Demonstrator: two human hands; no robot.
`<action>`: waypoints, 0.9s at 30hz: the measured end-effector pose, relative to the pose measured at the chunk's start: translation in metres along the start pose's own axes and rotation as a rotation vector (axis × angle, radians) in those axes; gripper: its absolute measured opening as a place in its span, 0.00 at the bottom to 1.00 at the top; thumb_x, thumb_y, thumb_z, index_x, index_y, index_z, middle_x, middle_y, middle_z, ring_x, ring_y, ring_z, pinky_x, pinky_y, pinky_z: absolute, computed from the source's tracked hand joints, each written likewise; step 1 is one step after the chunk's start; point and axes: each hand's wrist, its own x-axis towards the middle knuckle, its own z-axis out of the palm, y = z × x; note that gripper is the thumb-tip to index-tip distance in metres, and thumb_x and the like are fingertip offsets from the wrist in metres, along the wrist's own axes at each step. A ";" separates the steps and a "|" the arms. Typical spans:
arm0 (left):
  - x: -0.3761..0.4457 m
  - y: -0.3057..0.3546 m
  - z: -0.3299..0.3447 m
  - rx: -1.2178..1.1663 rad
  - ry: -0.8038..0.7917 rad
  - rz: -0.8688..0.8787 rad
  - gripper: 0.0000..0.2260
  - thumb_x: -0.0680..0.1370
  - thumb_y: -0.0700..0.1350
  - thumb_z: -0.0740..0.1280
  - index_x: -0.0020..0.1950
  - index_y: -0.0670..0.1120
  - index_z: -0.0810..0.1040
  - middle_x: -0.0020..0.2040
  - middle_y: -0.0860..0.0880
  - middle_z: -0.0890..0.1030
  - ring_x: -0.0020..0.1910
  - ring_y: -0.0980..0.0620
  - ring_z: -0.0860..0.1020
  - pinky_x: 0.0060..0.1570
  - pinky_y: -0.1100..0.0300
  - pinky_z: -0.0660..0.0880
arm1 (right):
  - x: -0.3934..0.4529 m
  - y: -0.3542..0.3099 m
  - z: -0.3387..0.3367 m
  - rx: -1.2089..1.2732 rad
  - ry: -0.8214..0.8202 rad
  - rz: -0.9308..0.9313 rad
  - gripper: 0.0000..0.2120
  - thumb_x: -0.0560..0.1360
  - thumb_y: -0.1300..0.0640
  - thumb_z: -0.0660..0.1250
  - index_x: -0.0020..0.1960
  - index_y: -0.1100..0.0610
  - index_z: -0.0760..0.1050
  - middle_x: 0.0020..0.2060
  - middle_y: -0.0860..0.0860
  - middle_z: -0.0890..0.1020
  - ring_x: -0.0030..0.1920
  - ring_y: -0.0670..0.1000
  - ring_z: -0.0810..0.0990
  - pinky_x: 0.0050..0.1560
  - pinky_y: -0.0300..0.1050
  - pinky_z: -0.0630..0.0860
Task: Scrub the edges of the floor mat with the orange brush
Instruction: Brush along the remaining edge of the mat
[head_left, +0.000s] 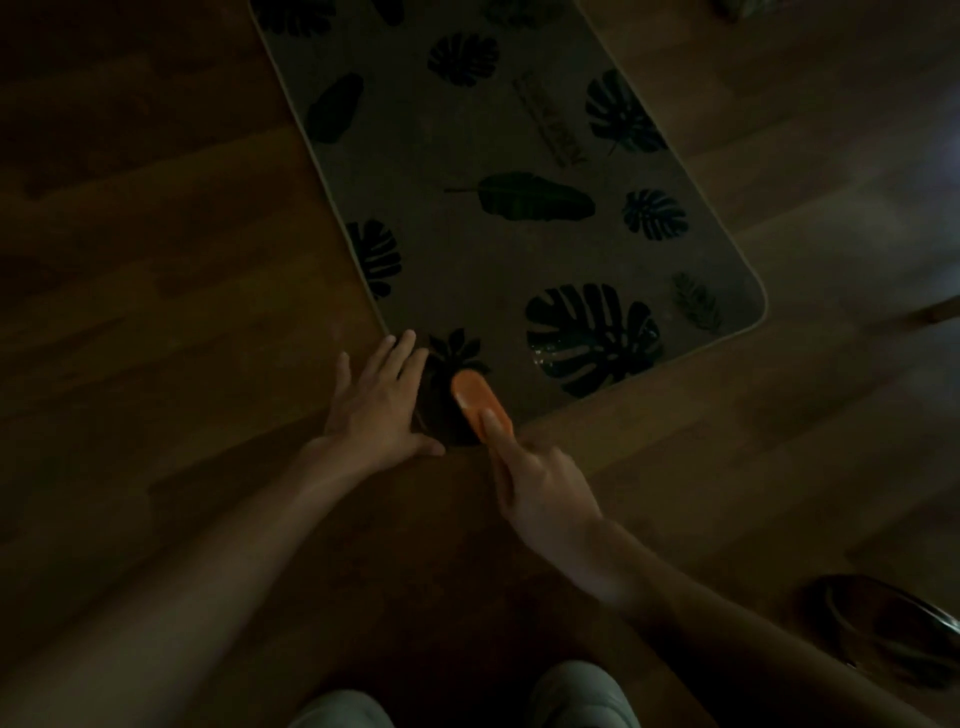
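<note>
A grey floor mat (509, 140) printed with dark leaves lies on the wooden floor, running from the top of the view down to its near corner. The orange brush (475, 397) rests on that near corner of the mat. My right hand (540, 483) grips the brush's rear end, with a finger stretched along its top. My left hand (376, 402) lies flat with spread fingers just left of the brush, fingertips touching the mat's edge. The scene is dim.
Dark wooden floor (156, 260) surrounds the mat on all sides. A dark round bowl (888, 623) sits on the floor at the lower right. My knees (467, 699) show at the bottom edge. A wet patch (592, 353) glistens on the mat's near right part.
</note>
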 end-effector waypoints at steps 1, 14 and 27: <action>0.000 0.000 0.000 -0.002 0.007 -0.006 0.55 0.67 0.67 0.73 0.81 0.49 0.44 0.81 0.51 0.39 0.80 0.49 0.40 0.75 0.36 0.44 | -0.008 -0.005 0.004 0.003 -0.040 -0.005 0.30 0.84 0.51 0.56 0.82 0.46 0.48 0.52 0.59 0.80 0.43 0.58 0.80 0.40 0.49 0.74; 0.000 0.000 -0.008 0.004 -0.024 0.006 0.53 0.68 0.69 0.72 0.81 0.49 0.48 0.82 0.51 0.41 0.80 0.49 0.42 0.76 0.37 0.46 | 0.059 -0.021 -0.050 -0.227 0.008 0.120 0.27 0.84 0.55 0.56 0.81 0.49 0.51 0.47 0.57 0.82 0.42 0.56 0.82 0.42 0.52 0.81; -0.001 0.018 -0.013 0.088 -0.065 -0.074 0.44 0.74 0.71 0.61 0.81 0.49 0.48 0.82 0.48 0.42 0.80 0.44 0.43 0.74 0.33 0.51 | 0.003 0.041 -0.063 -0.192 0.090 0.229 0.26 0.84 0.50 0.53 0.80 0.44 0.50 0.47 0.56 0.81 0.42 0.57 0.81 0.38 0.47 0.74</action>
